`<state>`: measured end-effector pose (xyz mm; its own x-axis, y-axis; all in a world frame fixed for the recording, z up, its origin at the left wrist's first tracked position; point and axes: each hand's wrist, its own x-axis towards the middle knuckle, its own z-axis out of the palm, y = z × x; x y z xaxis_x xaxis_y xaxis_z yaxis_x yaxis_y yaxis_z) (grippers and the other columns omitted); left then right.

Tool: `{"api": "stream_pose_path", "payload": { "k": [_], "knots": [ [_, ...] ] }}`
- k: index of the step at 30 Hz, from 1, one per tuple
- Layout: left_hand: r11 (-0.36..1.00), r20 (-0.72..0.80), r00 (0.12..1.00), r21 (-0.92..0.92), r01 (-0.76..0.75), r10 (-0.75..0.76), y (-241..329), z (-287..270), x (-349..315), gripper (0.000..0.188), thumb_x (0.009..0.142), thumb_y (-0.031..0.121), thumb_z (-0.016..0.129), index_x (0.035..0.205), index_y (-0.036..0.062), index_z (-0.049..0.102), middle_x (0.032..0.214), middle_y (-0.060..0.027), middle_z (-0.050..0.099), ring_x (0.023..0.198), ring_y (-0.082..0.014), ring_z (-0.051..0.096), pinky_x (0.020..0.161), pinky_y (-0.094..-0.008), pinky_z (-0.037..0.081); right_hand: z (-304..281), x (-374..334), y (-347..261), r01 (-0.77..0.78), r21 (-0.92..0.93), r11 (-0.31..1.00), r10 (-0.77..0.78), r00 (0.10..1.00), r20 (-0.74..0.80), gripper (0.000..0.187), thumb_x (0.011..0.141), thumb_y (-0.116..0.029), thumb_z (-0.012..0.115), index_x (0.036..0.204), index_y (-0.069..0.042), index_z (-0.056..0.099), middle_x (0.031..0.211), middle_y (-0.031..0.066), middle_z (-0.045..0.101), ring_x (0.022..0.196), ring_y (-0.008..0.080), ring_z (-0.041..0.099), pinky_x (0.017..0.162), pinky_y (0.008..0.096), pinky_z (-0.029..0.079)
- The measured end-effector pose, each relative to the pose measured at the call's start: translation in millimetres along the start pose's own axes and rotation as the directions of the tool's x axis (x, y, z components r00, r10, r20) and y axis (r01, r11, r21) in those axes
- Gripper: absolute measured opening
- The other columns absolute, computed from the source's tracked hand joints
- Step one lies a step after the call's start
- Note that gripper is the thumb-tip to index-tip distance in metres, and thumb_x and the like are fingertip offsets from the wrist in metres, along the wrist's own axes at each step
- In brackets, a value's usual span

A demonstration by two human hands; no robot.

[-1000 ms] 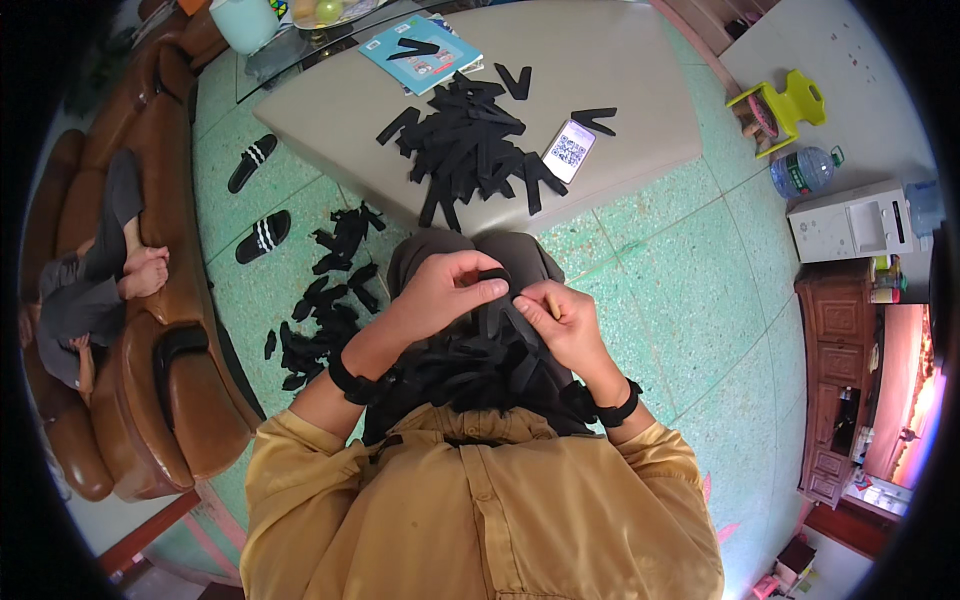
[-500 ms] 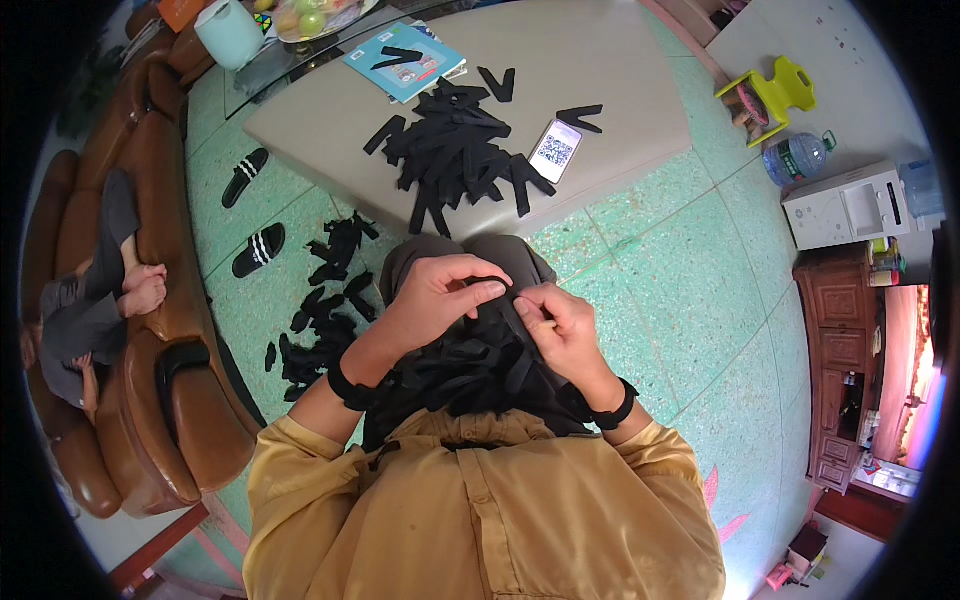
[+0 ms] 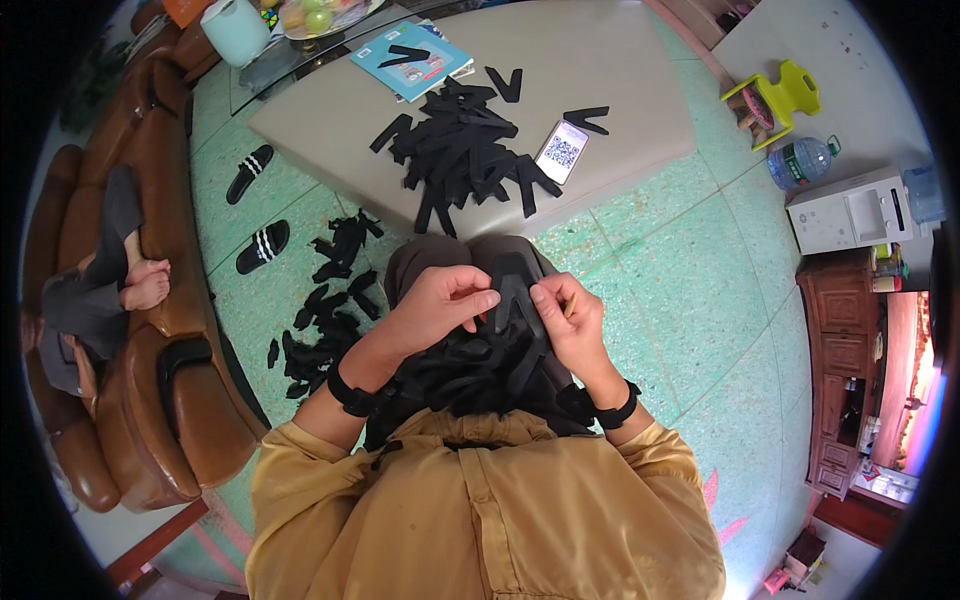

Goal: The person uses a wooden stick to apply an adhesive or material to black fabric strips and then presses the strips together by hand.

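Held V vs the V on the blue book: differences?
Support: held V is between the left hand and right hand; book V lies on the blue book.
Direction: held V's point faces away from the wearer; book V's faces right.
Apparent size: held V looks larger than book V.
Shared: both black, V-shaped.

You can see a square black-and-white code (image 3: 563,148) on your phone (image 3: 560,156). There is small print on the blue book (image 3: 424,76) and a label on the big water bottle (image 3: 803,162), but you can't read any words there.
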<state>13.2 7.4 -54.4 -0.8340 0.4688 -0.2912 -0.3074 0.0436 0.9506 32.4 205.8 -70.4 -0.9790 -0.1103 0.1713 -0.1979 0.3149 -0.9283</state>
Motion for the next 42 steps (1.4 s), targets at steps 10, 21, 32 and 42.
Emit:
{"api": "stream_pose_path", "payload": {
  "k": [10,21,32,42],
  "knots": [
    [0.955,-0.106,0.994,-0.295,-0.030,-0.001,-3,6,3,0.004,0.085,0.005,0.057,0.084,0.0010,0.058,0.073,-0.0004,0.058,0.059,-0.0063,0.054,0.050,-0.0203,0.046,-7,9,10,-0.418,0.687,0.594,0.109,0.888,0.447,0.036,0.080,0.000,0.054,0.115,0.002,0.049,0.099,0.0052,0.060,0.073,0.0062,0.056,0.061,0.0166,0.041],
    [0.890,-0.033,0.999,-0.456,0.008,-0.026,2,7,8,0.008,0.086,0.006,0.053,0.089,0.0008,0.059,0.082,-0.0053,0.062,0.074,-0.0120,0.060,0.068,-0.0256,0.050,-3,10,-3,-0.362,0.583,0.727,0.213,0.927,0.310,0.007,0.078,-0.001,0.063,0.083,-0.001,0.058,0.078,0.0005,0.061,0.072,0.0063,0.057,0.065,0.0198,0.044],
    [0.966,-0.341,0.931,-0.170,-0.197,0.130,-14,9,12,0.006,0.086,0.006,0.055,0.088,0.0007,0.059,0.081,-0.0014,0.060,0.076,-0.0089,0.057,0.068,-0.0222,0.046,-12,27,-7,-0.355,0.416,0.837,0.300,0.934,0.195,0.013,0.080,-0.007,0.064,0.086,-0.002,0.053,0.070,0.0052,0.051,0.060,0.0115,0.048,0.054,0.0256,0.041],
    [0.727,0.098,0.954,-0.627,0.280,-0.283,8,-18,8,0.013,0.079,0.002,0.057,0.092,0.0027,0.059,0.084,-0.0009,0.061,0.075,-0.0101,0.060,0.068,-0.0226,0.049,-16,33,-10,0.782,-0.422,0.458,-0.632,0.621,0.464,0.040,0.067,-0.004,0.063,0.105,-0.012,0.056,0.092,0.0095,0.054,0.053,0.0222,0.058,0.042,0.0295,0.047]
  ]
}}
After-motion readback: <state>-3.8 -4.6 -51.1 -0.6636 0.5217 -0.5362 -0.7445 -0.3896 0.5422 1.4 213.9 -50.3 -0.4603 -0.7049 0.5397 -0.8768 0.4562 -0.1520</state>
